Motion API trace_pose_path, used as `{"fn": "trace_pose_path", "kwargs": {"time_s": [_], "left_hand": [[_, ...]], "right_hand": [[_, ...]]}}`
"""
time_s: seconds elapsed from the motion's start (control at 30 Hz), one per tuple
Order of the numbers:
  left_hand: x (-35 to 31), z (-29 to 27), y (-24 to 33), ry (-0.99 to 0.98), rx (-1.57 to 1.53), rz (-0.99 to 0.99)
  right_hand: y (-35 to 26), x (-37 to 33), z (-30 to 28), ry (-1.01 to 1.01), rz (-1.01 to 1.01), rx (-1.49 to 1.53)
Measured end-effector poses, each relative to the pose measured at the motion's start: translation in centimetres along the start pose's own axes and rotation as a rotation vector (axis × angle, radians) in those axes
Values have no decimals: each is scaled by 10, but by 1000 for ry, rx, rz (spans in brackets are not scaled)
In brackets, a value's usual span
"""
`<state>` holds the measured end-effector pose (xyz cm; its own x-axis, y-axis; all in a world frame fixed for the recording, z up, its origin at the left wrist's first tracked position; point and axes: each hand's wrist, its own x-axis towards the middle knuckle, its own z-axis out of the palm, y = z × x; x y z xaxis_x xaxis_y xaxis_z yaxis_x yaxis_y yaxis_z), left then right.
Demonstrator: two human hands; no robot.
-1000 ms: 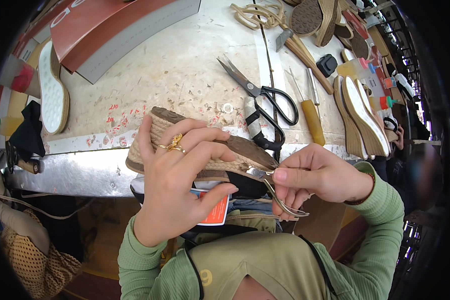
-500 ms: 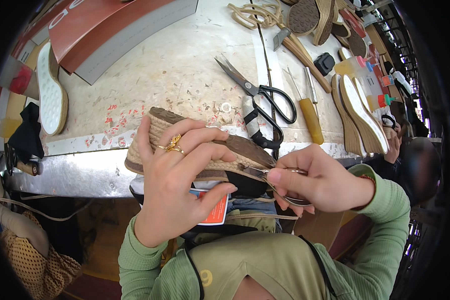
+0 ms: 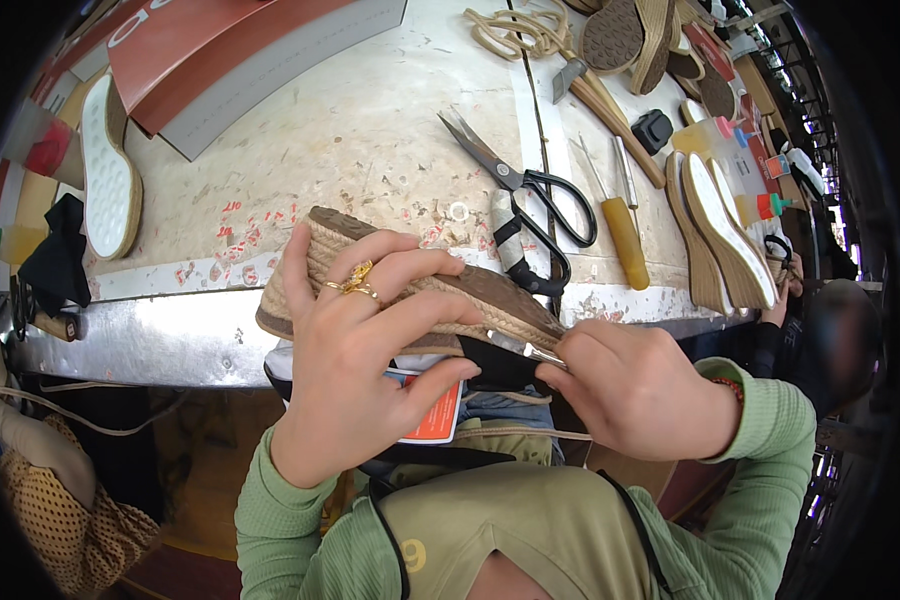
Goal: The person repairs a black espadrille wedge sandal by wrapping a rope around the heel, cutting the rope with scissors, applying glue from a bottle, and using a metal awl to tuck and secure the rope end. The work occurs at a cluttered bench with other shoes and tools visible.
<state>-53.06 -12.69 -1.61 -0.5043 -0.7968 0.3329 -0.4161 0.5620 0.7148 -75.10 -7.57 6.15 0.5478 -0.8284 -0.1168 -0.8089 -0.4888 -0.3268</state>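
Head view: your left hand (image 3: 345,345) is spread over a rope-wrapped wedge shoe (image 3: 507,293), fingers over its side and thumb low near an orange-and-white tag (image 3: 433,415), holding it. The shoe is tilted on its side at the near edge of the worktable (image 3: 340,130), heel toward your left, toe toward your right hand (image 3: 640,390), brown outsole facing away from you. Your right hand is closed around a slim metal tool (image 3: 538,352), mostly hidden in your grip; its end lies against the rope side near the toe, though you cannot tell whether it touches. Beyond the shoe lie black-handled scissors (image 3: 510,178), blades slightly parted, and to their right a yellow-handled awl (image 3: 625,245). Wedge soles (image 3: 710,240) stand farther right; a red-and-grey box (image 3: 210,65) sits at far left.
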Motion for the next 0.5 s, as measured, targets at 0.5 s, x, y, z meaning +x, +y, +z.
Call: {"fn": "trace_pose_path", "kwargs": {"time_s": [0.5], "left_hand": [[-1,0,-2,-9,27,-4]], "right_hand": [[18,17,-17,-399,750,1233]]}}
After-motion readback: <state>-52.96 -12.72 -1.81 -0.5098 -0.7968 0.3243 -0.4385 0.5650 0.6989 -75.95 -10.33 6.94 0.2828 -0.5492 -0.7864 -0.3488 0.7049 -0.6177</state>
